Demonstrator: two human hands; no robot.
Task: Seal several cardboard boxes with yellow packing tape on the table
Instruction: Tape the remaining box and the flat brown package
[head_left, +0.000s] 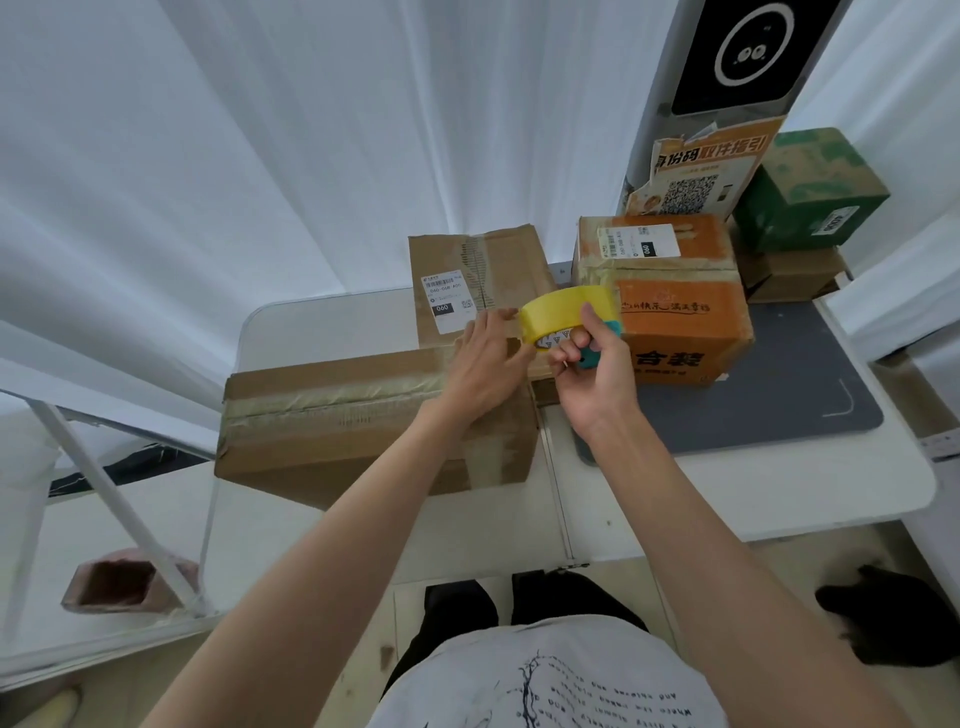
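Bright, even daylight diffuses through the white curtains (260, 156), shadows stay soft, and wide-angle distortion bends the edges.

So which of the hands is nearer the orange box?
Right. The right hand, gripping the yellow tape roll, sits directly in front of the orange box, overlapping its left edge. The left hand rests on the large brown box, farther left.
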